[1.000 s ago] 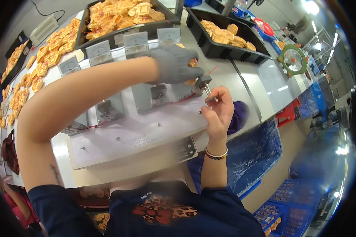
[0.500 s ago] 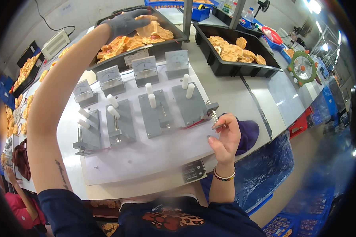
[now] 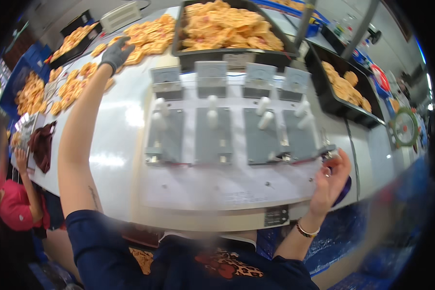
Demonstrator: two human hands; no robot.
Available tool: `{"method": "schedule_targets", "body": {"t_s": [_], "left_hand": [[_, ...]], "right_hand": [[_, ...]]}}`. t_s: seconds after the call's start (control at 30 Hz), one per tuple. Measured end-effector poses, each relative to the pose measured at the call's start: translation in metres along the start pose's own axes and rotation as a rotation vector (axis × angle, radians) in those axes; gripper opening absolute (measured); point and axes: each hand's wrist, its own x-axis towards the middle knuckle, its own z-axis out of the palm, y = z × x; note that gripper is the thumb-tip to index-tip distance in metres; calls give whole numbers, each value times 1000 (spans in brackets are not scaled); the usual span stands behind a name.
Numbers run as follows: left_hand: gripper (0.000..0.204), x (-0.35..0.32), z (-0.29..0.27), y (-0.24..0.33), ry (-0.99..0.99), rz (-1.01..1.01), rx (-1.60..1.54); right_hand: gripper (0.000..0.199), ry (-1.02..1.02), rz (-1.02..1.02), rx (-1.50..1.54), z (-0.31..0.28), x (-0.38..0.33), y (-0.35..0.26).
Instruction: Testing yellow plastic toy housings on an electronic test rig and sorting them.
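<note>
My left hand [image 3: 116, 54], in a grey glove, reaches far left with its fingers apart, at the edge of a spread of flat yellow-orange pieces [image 3: 152, 37] on the table. I see no piece clearly held in it. My bare right hand [image 3: 329, 186] is at the right end of a row of grey test fixtures [image 3: 212, 137]. Its fingers curl around the metal clamp end [image 3: 329, 151] of the rightmost fixture. Each fixture carries white upright pegs [image 3: 265, 120]. A row of dial meters [image 3: 211, 77] stands behind them.
A black tray [image 3: 237, 59] heaped with yellow-orange pieces stands behind the meters. Another black tray [image 3: 343, 112] with fewer pieces is to the right. A green fan [image 3: 405, 128] stands beyond it. A dark red cloth [image 3: 42, 145] lies left. A co-worker in a pink top [image 3: 17, 208] is at far left.
My left hand has moved from over the heaped black tray to the spread pieces on the left. The view has swung left. My right hand stays at the rightmost fixture's clamp end.
</note>
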Motion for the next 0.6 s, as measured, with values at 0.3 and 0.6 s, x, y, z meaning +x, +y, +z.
{"method": "schedule_targets", "body": {"t_s": [0.3,0.6], "left_hand": [[73,-108,20,-119,-134,-326,423],[72,-87,25,-74,-156,-363,206]], "right_hand": [[54,25,-119,-39,-6,-1,9],[51,63,-116,-181,1,0,5]]}}
